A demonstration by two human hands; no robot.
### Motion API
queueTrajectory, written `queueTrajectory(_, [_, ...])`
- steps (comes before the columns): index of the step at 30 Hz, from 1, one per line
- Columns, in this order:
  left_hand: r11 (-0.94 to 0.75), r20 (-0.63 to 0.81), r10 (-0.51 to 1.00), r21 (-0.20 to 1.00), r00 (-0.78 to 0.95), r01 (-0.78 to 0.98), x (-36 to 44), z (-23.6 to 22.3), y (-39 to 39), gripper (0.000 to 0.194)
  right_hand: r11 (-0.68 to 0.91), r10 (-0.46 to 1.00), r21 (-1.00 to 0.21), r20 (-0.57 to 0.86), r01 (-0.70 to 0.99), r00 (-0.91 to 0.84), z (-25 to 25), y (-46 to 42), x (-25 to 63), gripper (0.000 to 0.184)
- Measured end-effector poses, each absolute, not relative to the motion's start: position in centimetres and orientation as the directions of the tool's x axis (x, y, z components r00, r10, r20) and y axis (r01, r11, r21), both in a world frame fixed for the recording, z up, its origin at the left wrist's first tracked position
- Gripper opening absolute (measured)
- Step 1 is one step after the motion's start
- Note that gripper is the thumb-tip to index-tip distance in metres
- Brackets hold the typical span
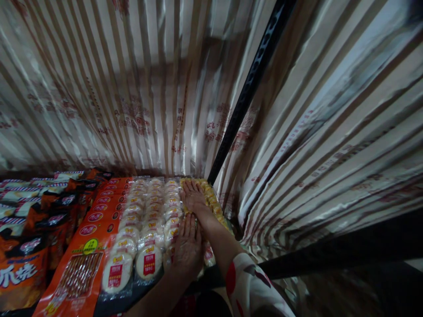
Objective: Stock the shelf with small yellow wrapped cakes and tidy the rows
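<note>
My right hand point(194, 197) lies flat with fingers stretched out on a row of yellow packets point(212, 200) at the back right of the shelf. Nearer to me, my left hand point(188, 246) rests with extended fingers on the right-hand row of rice cracker packs point(172, 200), partly covering it. Its fingertips come close to my right wrist. Two more rows of clear-wrapped round white rice crackers point(148, 262) stand just to the left, with red labels. Neither hand grips anything.
Left of the crackers stand orange snack packs point(84, 259) with a clear window, black-and-orange bags point(23, 268) and pale striped packets point(20, 193). A black perforated post point(246, 99) rises at the back corner. Pleated, printed sheeting point(145, 88) hangs behind and to the right.
</note>
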State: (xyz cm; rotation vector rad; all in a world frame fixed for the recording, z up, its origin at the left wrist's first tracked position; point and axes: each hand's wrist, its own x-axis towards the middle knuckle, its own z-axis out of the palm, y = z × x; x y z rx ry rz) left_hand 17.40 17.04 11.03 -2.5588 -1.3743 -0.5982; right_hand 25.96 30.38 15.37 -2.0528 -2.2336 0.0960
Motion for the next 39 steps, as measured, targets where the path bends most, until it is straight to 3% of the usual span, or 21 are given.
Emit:
queueTrajectory(5, [-0.567, 0.434, 0.750, 0.031, 0.500, 0.823, 17.3, 11.1, 17.0, 0.052, 0.021, 0.994, -0.098, 0.107, 0.995, -0.010, 15.8, 30.5, 26.6, 0.057])
queueTrajectory(8, [-0.568, 0.440, 0.747, 0.033, 0.498, 0.823, 17.3, 11.0, 17.0, 0.052, -0.013, 0.997, -0.093, 0.069, 0.996, 0.020, 15.7, 30.5, 27.1, 0.058])
queueTrajectory(19, [-0.544, 0.427, 0.768, 0.043, 0.477, 0.838, 17.6, 10.5, 17.1, 0.050, 0.037, 0.992, -0.077, 0.127, 0.996, -0.027, 15.5, 30.7, 26.7, 0.057])
queueTrajectory(23, [-0.551, 0.409, 0.770, 0.043, 0.489, 0.833, 17.4, 11.0, 17.1, 0.050, 0.120, 0.991, -0.111, 0.073, 0.987, -0.112, 15.8, 30.9, 25.8, 0.056])
queueTrajectory(30, [-0.565, 0.407, 0.759, 0.025, 0.508, 0.825, 17.3, 11.4, 17.0, 0.051, 0.106, 0.994, -0.124, 0.043, 0.987, -0.102, 15.5, 31.1, 25.6, 0.056])
queueTrajectory(34, [-0.560, 0.409, 0.764, 0.037, 0.499, 0.828, 17.3, 11.4, 17.0, 0.049, 0.005, 0.994, -0.097, 0.110, 0.995, 0.006, 15.7, 30.8, 26.9, 0.059])
queueTrajectory(39, [-0.575, 0.406, 0.762, 0.063, 0.505, 0.816, 17.2, 11.3, 16.9, 0.048, -0.048, 0.996, -0.094, 0.076, 0.994, 0.056, 15.3, 30.1, 28.2, 0.061])
